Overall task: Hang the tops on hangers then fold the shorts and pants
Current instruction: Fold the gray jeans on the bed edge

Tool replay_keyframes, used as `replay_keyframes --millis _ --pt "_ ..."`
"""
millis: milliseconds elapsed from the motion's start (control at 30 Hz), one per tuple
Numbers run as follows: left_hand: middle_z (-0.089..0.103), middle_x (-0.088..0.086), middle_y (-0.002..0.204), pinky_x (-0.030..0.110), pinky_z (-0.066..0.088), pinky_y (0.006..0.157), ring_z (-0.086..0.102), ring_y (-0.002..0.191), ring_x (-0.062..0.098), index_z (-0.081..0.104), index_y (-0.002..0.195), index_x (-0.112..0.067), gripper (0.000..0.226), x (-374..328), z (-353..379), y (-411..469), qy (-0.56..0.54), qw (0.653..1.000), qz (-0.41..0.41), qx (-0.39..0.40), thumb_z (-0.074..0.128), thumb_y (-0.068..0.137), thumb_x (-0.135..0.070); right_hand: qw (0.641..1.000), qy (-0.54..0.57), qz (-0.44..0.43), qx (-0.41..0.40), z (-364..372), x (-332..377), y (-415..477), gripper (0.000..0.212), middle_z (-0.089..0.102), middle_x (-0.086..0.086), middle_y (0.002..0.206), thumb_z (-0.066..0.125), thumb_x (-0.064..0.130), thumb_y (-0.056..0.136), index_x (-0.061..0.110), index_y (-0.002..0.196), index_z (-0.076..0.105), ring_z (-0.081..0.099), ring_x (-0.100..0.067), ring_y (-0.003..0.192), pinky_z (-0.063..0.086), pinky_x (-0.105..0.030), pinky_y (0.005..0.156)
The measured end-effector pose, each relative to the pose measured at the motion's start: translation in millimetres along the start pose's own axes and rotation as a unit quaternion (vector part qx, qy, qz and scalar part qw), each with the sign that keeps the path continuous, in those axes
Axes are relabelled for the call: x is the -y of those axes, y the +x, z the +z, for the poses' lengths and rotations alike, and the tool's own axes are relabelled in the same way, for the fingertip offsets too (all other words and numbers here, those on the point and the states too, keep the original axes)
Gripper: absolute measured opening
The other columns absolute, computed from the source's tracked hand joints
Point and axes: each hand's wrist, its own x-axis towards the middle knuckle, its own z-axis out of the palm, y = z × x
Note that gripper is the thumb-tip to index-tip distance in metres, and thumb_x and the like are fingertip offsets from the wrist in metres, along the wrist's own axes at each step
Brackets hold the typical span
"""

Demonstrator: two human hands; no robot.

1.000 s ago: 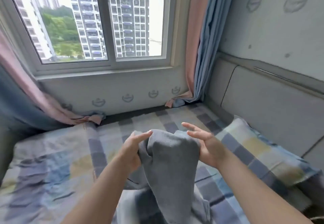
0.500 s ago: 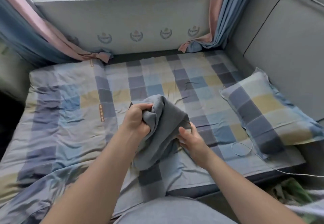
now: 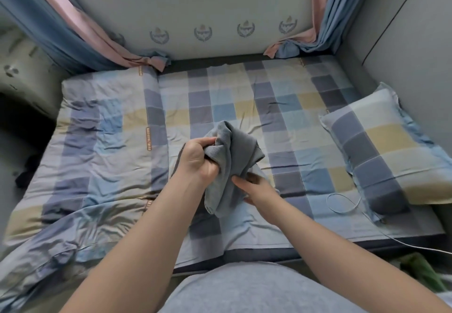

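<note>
A: Entry. Where is the garment [image 3: 234, 161]?

B: Off the bed [image 3: 281, 107], held in the air above the middle of its near edge. It is grey and bunched into a wad, so I can't tell if it is a top or shorts.

A: Grips?

B: The left grip [image 3: 198, 158] is a closed fist clamped on the upper bunch. The right grip [image 3: 256, 186] sits lower, with the thumb pressed into the hanging part and the fingers curled under it. Both are holding cloth.

A: Risks from here?

B: Three.
1. The wad: seams and edges are buried in it. If it goes down like this, any fold will likely come out crooked, or a layer will stay trapped inside. It needs shaking out by two corners first.
2. The cable [image 3: 342, 202] lies looped near the bed's near right corner, just beside the pillow [image 3: 381, 146]. A garment spread towards that side could lie over the loop or drag it.
3. The quilt [image 3: 97, 141] on the left half of the bed is rumpled. It makes a poor surface, and creases would press through.

A: Any hanger?

B: None in view. If this is a top, one grip must let go to fetch one, and the cloth may slump back into a heap.
</note>
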Motion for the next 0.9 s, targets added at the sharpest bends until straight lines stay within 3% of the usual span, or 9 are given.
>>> replay_keyframes --millis 67,200,367,433,533,600,700,800,900 --pt "0.067 0.017 0.082 0.032 0.056 0.084 0.067 0.074 0.024 0.062 0.093 0.005 0.033 4.5 -1.6 1.2 0.0 1.0 0.024 -0.001 0.03 0.098 0.005 1.0 -0.008 -0.008 -0.006 -8.7 -2.0 0.0 0.005 0.075 0.001 0.096 0.063 0.022 0.098 0.021 0.097 0.068 0.072 -0.008 0.084 0.056 -0.022 0.069" --pt "0.069 0.016 0.079 0.032 0.055 0.084 0.065 0.078 0.025 0.063 0.094 0.001 0.029 5.8 -10.1 4.1 0.028 0.998 0.05 -0.016 0.034 0.099 0.004 0.999 -0.012 -0.01 -0.046 -32.6 0.5 -3.6 0.025 0.072 -0.017 0.113 0.05 0.021 0.105 0.007 0.12 0.065 0.069 -0.032 0.107 0.053 -0.045 0.096" --pt "0.069 0.019 0.105 0.05 0.055 0.088 0.065 0.098 0.034 0.058 0.114 -0.003 0.019 17.0 -31.3 10.8 0.298 0.949 0.08 -0.072 0.058 0.095 0.0 0.995 -0.003 -0.062 -0.082 -77.0 27.7 -12.7 0.023 0.075 -0.004 0.086 0.054 0.023 0.103 0.01 0.099 0.072 0.067 -0.016 0.078 0.053 -0.027 0.068" --pt "0.057 0.007 0.133 0.05 0.053 0.095 0.061 0.115 0.028 0.043 0.143 -0.016 0.059 25.6 -39.6 12.5 0.494 0.869 0.005 -0.044 0.071 0.091 -0.011 0.995 0.0 -0.08 -0.063 -92.3 46.2 -20.7 0.021 0.074 -0.006 0.086 0.061 0.023 0.1 0.012 0.088 0.074 0.068 -0.014 0.071 0.054 -0.023 0.06" --pt "0.023 -0.004 0.16 0.043 0.04 0.111 0.033 0.143 0.025 0.016 0.159 -0.032 0.102 42.7 -40.6 12.0 0.757 0.652 -0.014 -0.023 0.081 0.081 -0.035 0.996 -0.014 -0.087 0.031 -108.7 72.4 -35.1 0.01 0.075 -0.011 0.091 0.068 0.015 0.093 0.015 0.091 0.078 0.072 -0.018 0.076 0.056 -0.025 0.06" --pt "-0.006 -0.007 0.167 0.046 0.019 0.122 0.0 0.154 0.021 0.003 0.158 -0.042 0.118 54.2 -32.6 13.3 0.804 0.591 0.06 0.03 0.085 0.074 -0.042 0.988 -0.052 -0.094 0.11 -117.8 91.0 -45.0 0.025 0.072 -0.016 0.107 0.071 0.006 0.088 0.011 0.112 0.073 0.071 -0.023 0.091 0.057 -0.03 0.073" --pt "-0.015 -0.018 0.164 0.04 0.009 0.12 -0.015 0.151 0.01 -0.005 0.15 -0.059 0.124 67.9 -6.4 16.4 0.811 0.539 0.189 0.126 0.087 0.068 -0.046 0.958 -0.2 -0.101 0.179 -127.7 123.1 -62.4 0.048 0.07 -0.008 0.121 0.07 0.004 0.083 0.02 0.128 0.065 0.069 -0.022 0.106 0.056 -0.03 0.085" --pt "0.023 -0.008 0.164 0.036 0.017 0.122 0.016 0.151 0.015 0.03 0.15 -0.048 0.095 80.1 19.1 24.4 0.8 0.507 0.254 0.197 0.085 0.073 -0.04 0.916 -0.328 -0.126 0.192 -131.8 150.5 -80.6 0.038 0.074 0.004 0.111 0.065 0.003 0.088 0.024 0.119 0.072 0.069 -0.012 0.101 0.054 -0.022 0.082" --pt "0.073 -0.001 0.103 0.045 0.051 0.09 0.065 0.099 0.018 0.07 0.107 -0.023 0.017 93.3 28.5 29.2 0.772 0.547 0.244 0.211 0.071 0.09 -0.029 0.899 -0.386 -0.145 0.147 -140.4 166.5 -92.5 0.023 0.075 0.008 0.101 0.066 0.016 0.091 0.031 0.106 0.075 0.071 -0.01 0.09 0.056 -0.022 0.076"
